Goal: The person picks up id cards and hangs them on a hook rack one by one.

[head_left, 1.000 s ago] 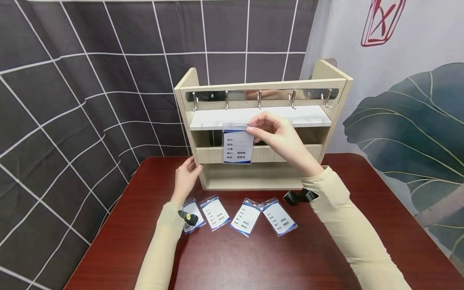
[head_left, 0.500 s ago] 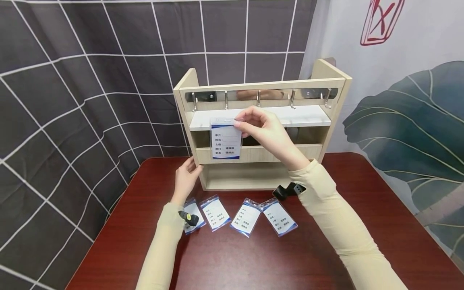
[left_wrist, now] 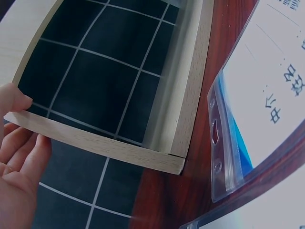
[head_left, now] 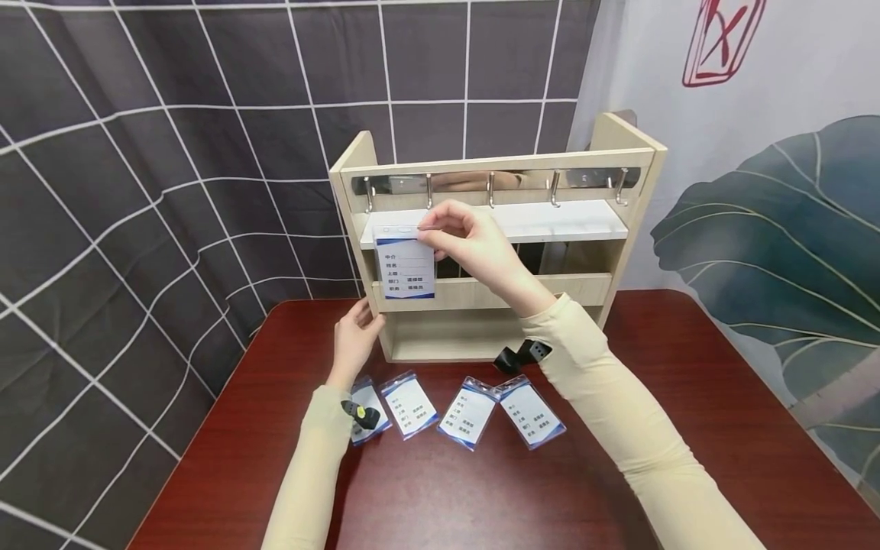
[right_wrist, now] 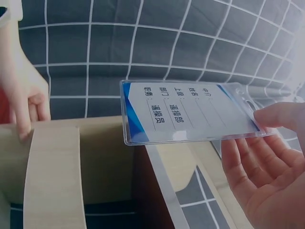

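A clear-sleeved ID badge (head_left: 406,266) is pinched at its top right corner by my right hand (head_left: 474,248). It hangs upright in front of the left part of a pale wooden rack (head_left: 495,293), below the leftmost hook (head_left: 369,194). In the right wrist view, thumb and fingers hold the badge (right_wrist: 186,114) beside its slot. My left hand (head_left: 354,340) grips the rack's left side panel low down; in the left wrist view the thumb lies on one face of the panel (left_wrist: 95,143) and the fingers on the other.
Several more badges lie on the red-brown table (head_left: 440,489) before the rack: one (head_left: 367,409) partly under the left wrist, one (head_left: 409,405) beside it, and two (head_left: 467,412) touching at their tops. A metal hook strip (head_left: 529,180) spans the rack's top. A grid-patterned curtain (head_left: 206,153) hangs behind.
My right hand has carried the badge left and slightly up, from in front of the rack's middle toward its left side. My left hand has stayed on the side panel.
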